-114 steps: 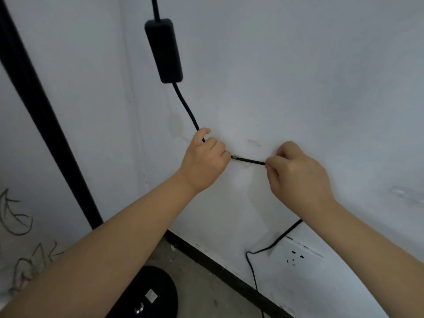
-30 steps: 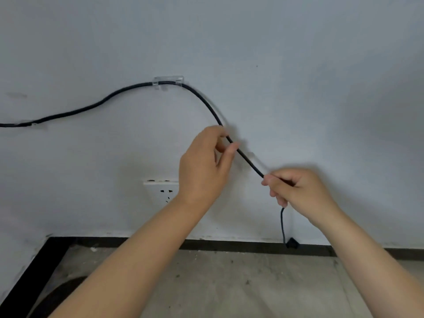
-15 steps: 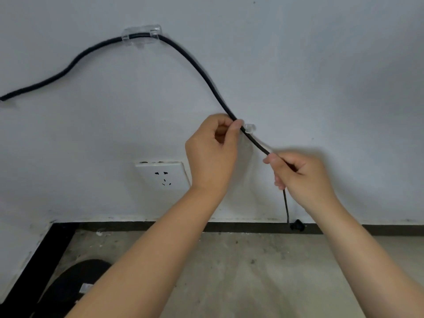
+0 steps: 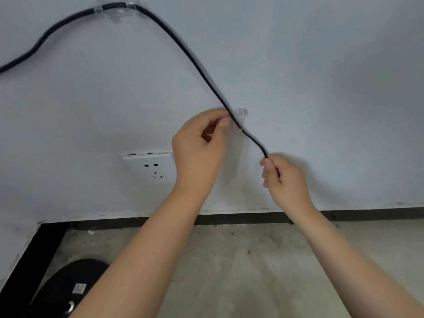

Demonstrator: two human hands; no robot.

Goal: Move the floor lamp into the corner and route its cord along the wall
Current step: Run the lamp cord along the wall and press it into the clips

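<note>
The black lamp cord [image 4: 183,50] runs from the left edge up through a clear wall clip [image 4: 117,8] at the top, then slopes down to the right. My left hand [image 4: 199,148] pinches the cord beside a second clear clip [image 4: 241,114] on the white wall. Lower right, my right hand [image 4: 284,177] is closed around the cord, and the cord's end is hidden below it. The lamp's round black base [image 4: 68,288] stands on the floor at the bottom left, near the corner.
A white wall socket [image 4: 152,168] sits just left of my left hand. A black skirting strip [image 4: 367,214] runs along the foot of the wall above a bare concrete floor [image 4: 241,260].
The view has shifted right and down from the lamp pole to the lower wall. Both hands have slid along the cord, and my left hand now holds it against the second clip.
</note>
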